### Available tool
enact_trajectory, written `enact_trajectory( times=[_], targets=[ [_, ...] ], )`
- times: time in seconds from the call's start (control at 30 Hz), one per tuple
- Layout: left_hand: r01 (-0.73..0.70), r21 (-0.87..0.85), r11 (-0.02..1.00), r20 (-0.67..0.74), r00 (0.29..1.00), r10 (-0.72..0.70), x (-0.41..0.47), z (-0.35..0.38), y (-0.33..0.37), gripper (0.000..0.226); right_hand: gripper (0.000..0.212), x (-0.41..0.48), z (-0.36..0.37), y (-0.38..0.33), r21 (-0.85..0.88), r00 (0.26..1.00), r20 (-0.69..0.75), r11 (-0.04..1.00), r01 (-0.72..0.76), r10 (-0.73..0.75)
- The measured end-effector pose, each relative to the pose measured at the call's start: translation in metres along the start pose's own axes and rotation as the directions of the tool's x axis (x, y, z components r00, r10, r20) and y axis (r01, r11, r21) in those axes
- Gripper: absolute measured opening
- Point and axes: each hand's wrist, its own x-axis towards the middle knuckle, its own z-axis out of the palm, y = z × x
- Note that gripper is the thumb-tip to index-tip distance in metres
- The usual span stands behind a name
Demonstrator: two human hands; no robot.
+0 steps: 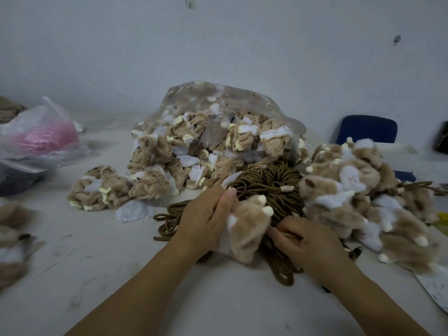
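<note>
My left hand (pixel 206 219) grips a tan and white plush toy skin (pixel 247 229) with cream paws, holding it just above the white table (pixel 121 275). My right hand (pixel 308 241) sits right of it and pinches a strand of the brown cord bundle (pixel 269 187), which lies coiled under and behind the plush piece. The fingertips of my right hand are partly hidden among the cords.
A large clear plastic bag (pixel 218 132) spills inside-out plush skins at the centre back. A heap of furry plush pieces (pixel 368 202) lies at right. A bag with pink material (pixel 41 139) sits at left. A blue chair (pixel 366 128) stands behind the table.
</note>
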Motion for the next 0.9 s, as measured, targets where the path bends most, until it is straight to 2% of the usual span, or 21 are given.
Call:
enact_trajectory(
  times=[0.1,0.17,0.2,0.27,0.33,0.43,0.57,0.7,0.8,0.9],
  targets=[
    [0.049,-0.111,0.993,0.066,0.997,-0.042,-0.003,0.002,0.002,0.060,0.048,-0.002,0.004,-0.006,0.213,0.997,0.015,0.975,-0.072,0.070],
    [0.032,-0.140,0.990,0.000,0.999,-0.032,-0.001,0.003,0.001,0.055,0.047,-0.002,0.007,-0.008,0.291,0.995,-0.010,0.952,-0.092,0.099],
    [0.012,-0.100,0.995,-0.069,0.997,-0.019,0.000,0.003,-0.001,0.052,0.044,-0.001,0.008,-0.009,0.294,0.994,-0.034,0.951,-0.091,0.106],
    [0.031,0.033,0.999,-0.225,0.974,-0.023,0.002,0.004,-0.001,0.043,0.040,0.001,0.010,-0.011,0.263,0.990,-0.082,0.961,-0.087,0.112],
    [0.087,0.077,0.993,-0.293,0.954,-0.061,0.001,0.005,0.001,0.036,0.041,0.003,0.012,-0.012,0.241,0.984,-0.116,0.965,-0.103,0.134],
    [0.090,0.000,0.996,-0.180,0.980,-0.089,-0.002,0.008,0.005,0.030,0.044,0.004,0.016,-0.010,0.202,0.975,-0.144,0.970,-0.138,0.169],
    [0.127,-0.009,0.992,0.021,0.992,-0.127,-0.002,0.013,0.004,0.050,0.042,0.003,0.018,-0.008,0.113,0.972,-0.204,0.989,-0.093,0.115],
    [0.051,-0.031,0.998,-0.058,0.997,-0.053,-0.003,0.012,0.001,0.030,0.037,0.001,0.017,-0.005,0.037,0.974,-0.209,0.996,-0.084,0.090],
    [-0.035,0.018,0.999,-0.126,0.991,0.037,-0.005,0.011,0.001,0.029,0.039,0.001,0.018,-0.005,-0.011,0.974,-0.209,0.996,-0.092,0.088],
    [-0.130,0.086,0.988,-0.186,0.972,0.144,-0.006,0.012,0.005,0.035,0.027,0.001,0.019,-0.004,-0.013,0.973,-0.196,0.992,-0.127,0.122]
  ],
)
